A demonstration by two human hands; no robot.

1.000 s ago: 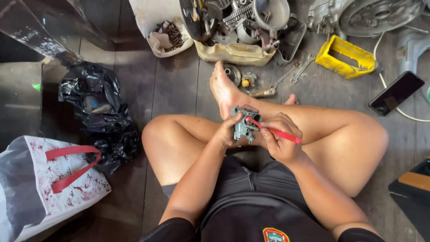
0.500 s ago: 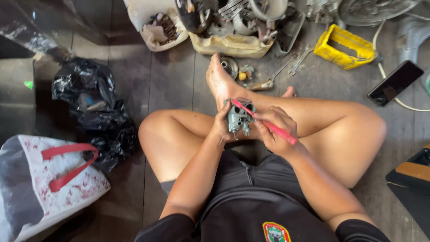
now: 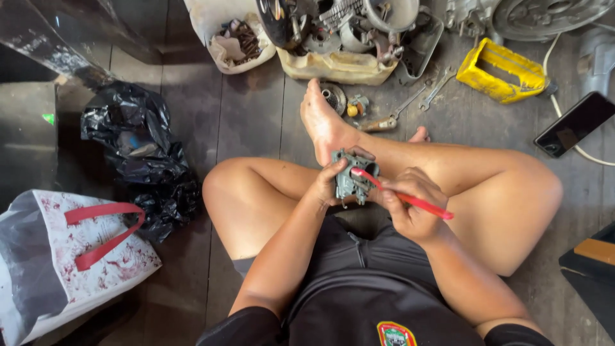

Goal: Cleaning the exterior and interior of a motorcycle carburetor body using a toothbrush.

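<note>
The person sits cross-legged on the wooden floor (image 3: 256, 122). The left hand (image 3: 328, 186) is wrapped around a small grey metal engine part (image 3: 349, 179), fingers curled tight on its left side, holding it over the lap just in front of the bare foot (image 3: 323, 122). The right hand (image 3: 410, 208), just right of the part, pinches a red-handled tool (image 3: 403, 195) like a pen, fingers narrow around the shaft, tip set against the part's top right corner.

Risk, as a judgement: the tip bears on a hard, uneven casting held only in the fingers. If it slips, it could jab the left thumb or the leg below, and any small piece freed could drop between the legs onto the dark floor.

Beyond the part, past the foot, lie loose small fittings (image 3: 349, 106) and two spanners (image 3: 426, 96). Farther off stand a cream tub (image 3: 333, 67) loaded with engine parts and a yellow plastic frame (image 3: 503, 74). Right of the part lies a phone (image 3: 573, 125); left of it, a black bag (image 3: 138, 154) and a white bag with red handles (image 3: 83, 256).

Compared with half a second earlier, the tool lies flatter and its tip sits lower on the part; the grip on the part is unchanged.
</note>
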